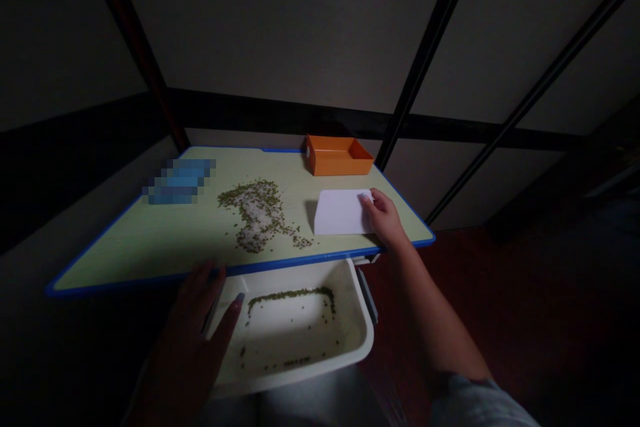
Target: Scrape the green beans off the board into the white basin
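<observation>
While the right hand (384,215) pinched a white card (337,214) at its three o'clock edge, thumb over the face and fingers curled behind, the left hand (197,324) lay at the nine o'clock end of a white bin (367,340). Its thumb reached over the rim, apart from the other fingers; in that dimness I could not tell whether it gripped the wall.

The card was at three o'clock from a loose patch of green and whitish grains (273,204), low over the table (165,234) or touching it. Thin, flat and smooth, it was probably light, fairly stiff, a little slippery and hard to break. The pinched edge seemed the best hold, leaving the long nine o'clock edge facing the grains. Those looked light and apt to roll or scatter.

The table's blue edge (280,261) ran near the card at six o'clock, with the bin lower down toward seven. An orange box (343,165) limited movement toward twelve. The widest stretch of tabletop ran from the grains toward eight o'clock, short of a pixelated blue thing (180,180) at ten.
</observation>
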A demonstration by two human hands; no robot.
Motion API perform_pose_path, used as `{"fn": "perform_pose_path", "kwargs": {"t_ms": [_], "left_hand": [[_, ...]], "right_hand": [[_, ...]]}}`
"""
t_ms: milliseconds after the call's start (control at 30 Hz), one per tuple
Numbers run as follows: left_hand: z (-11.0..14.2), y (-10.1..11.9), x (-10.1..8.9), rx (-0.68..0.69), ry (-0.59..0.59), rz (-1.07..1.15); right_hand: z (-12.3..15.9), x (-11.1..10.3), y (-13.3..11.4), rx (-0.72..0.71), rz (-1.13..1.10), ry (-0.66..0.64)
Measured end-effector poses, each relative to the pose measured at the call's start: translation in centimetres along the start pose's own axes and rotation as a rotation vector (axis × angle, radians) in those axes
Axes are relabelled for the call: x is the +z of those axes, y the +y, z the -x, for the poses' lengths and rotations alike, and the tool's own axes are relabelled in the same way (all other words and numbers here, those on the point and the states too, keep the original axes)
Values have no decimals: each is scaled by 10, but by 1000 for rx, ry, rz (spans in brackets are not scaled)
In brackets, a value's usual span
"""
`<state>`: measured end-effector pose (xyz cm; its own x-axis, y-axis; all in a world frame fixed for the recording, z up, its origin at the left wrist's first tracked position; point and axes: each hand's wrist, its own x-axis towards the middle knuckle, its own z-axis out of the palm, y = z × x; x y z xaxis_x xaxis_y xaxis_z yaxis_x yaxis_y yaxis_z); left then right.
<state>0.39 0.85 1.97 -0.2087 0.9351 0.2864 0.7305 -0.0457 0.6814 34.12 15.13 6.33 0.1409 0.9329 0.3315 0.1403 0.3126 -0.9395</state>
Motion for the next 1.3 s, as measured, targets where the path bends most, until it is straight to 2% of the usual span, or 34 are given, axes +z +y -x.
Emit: {"fn": "perform_pose_path", "kwargs": {"t_ms": [367,567,967,1100,1300], "left_hand": [[-1,1,0,-12,6,21],[0,-2,2,24,25,4],[0,-9,4,54,27,1],[1,-9,3,60,34,11],[1,-4,2,42,35,16]], "right_hand": [[5,2,-6,-21,27,-104],[9,3,-11,56,-7,-159],[4,-1,-1,20,-40,-68],[4,-2,-3,33,-15,-68],[7,-3,-7,15,17,0]]}}
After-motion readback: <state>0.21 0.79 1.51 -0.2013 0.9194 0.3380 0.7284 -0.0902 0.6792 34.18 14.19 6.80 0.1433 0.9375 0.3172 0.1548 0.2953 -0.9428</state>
